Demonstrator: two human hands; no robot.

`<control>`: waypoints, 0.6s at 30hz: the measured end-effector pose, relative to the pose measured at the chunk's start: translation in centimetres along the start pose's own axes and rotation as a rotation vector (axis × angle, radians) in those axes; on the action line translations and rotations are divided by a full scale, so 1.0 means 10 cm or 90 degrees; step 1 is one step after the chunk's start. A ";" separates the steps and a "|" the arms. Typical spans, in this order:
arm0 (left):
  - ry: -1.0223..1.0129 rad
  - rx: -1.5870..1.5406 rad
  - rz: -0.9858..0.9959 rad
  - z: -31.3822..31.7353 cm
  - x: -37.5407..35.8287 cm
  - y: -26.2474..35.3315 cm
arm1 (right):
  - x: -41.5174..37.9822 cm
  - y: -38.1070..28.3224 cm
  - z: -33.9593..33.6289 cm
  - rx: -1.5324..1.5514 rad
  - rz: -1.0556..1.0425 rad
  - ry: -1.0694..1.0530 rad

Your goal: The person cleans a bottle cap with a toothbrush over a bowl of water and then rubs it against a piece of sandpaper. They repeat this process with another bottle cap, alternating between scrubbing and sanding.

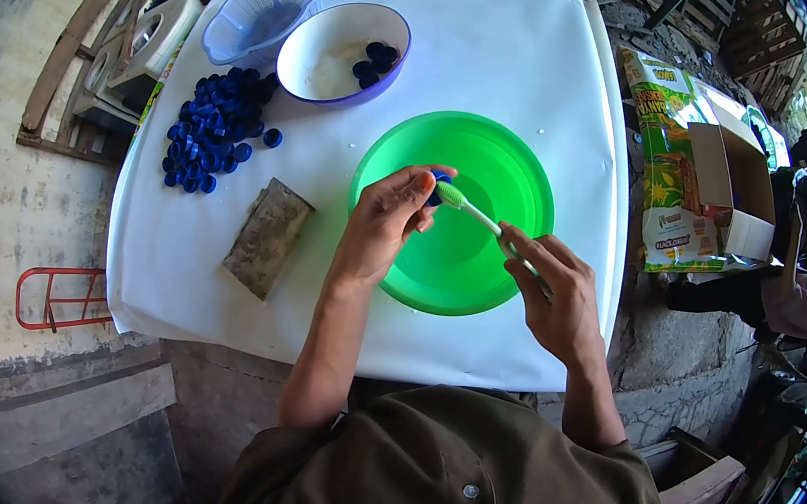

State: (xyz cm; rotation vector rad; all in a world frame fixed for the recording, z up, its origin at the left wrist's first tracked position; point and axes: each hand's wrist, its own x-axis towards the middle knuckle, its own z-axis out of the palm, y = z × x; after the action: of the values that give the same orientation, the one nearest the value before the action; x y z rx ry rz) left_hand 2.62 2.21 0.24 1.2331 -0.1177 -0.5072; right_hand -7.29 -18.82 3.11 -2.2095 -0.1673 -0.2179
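Over the left part of a green basin (524, 247), my left hand (389, 215) pinches a blue cap (436, 188) between thumb and fingers. My right hand (555, 294) is closed round the white handle of a toothbrush (482, 216), above the basin's right side. The brush's green bristle head meets the cap. A white bowl with a purple outside (320, 61) stands behind the basin and holds several blue caps (378, 59). To its left, many more blue caps (212, 124) lie in a pile on the white table cover (487, 30).
A stained rectangular block (269, 238) lies left of the basin. At the back left is a bluish plastic basket (258, 13). An open cardboard box (732, 176) stands off the table to the right, with another person (798, 302) beyond it.
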 end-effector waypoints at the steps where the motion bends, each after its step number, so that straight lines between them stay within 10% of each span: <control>1: 0.002 -0.009 -0.009 0.00 0.00 0.00 | 0.01 0.04 0.03 -0.006 -0.007 0.014; 18: 0.063 -0.112 0.006 0.06 -0.11 -0.10 | -0.07 0.13 0.13 0.082 0.032 -0.020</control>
State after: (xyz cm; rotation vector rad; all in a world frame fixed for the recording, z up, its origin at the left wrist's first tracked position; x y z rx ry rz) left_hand 1.18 1.95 -0.26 1.0833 0.0054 -0.4383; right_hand -7.61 -18.56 1.19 -2.0879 -0.1384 -0.1403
